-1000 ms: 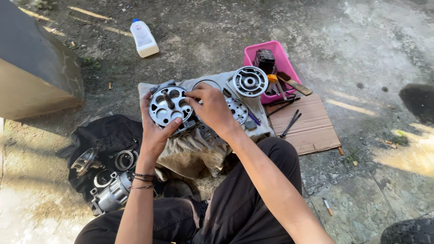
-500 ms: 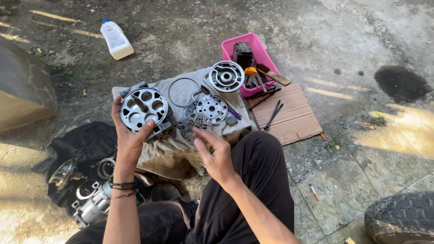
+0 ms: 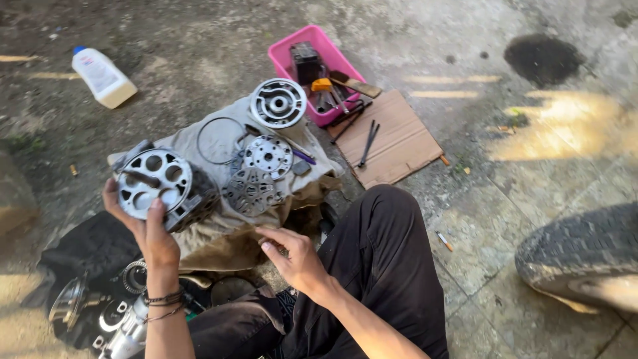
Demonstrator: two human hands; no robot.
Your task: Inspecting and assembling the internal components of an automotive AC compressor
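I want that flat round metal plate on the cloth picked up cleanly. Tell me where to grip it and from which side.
Take the flat plate by its outer rim, coming from above. It lies face-up on the cloth with its holed face up, so only the edge offers a pinch. The free right hand is closer; the left hand holds the round housing.

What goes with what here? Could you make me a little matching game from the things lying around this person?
Things:
1. white bottle
2. pink tray
3. round metal housing
4. cardboard sheet

Places:
A. held in the left hand
B. under two thin dark rods
C. alone on the ground, upper left
D. holding assorted tools

Pairs: 1-C, 2-D, 3-A, 4-B
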